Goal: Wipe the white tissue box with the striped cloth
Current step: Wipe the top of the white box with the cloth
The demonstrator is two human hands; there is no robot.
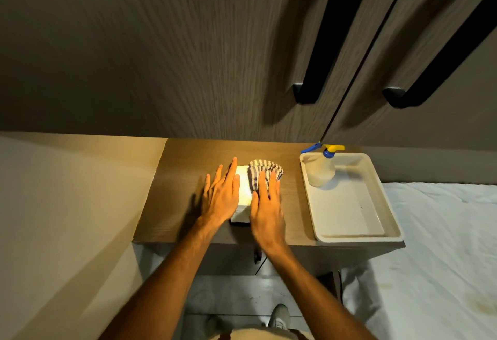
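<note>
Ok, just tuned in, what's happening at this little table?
A person is wiping the white tissue box on the wooden table. The left hand lies flat against the box's left side, steadying it. The right hand presses the striped cloth onto the box's right side with fingers spread. To the right, a spray bottle stands in a white tray, untouched.

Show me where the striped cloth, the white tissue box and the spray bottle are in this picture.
striped cloth (265, 171), head view, on its bunched folds above the fingers.
white tissue box (244, 191), head view, on its bright top face.
spray bottle (321, 171), head view, on its pale body.
</note>
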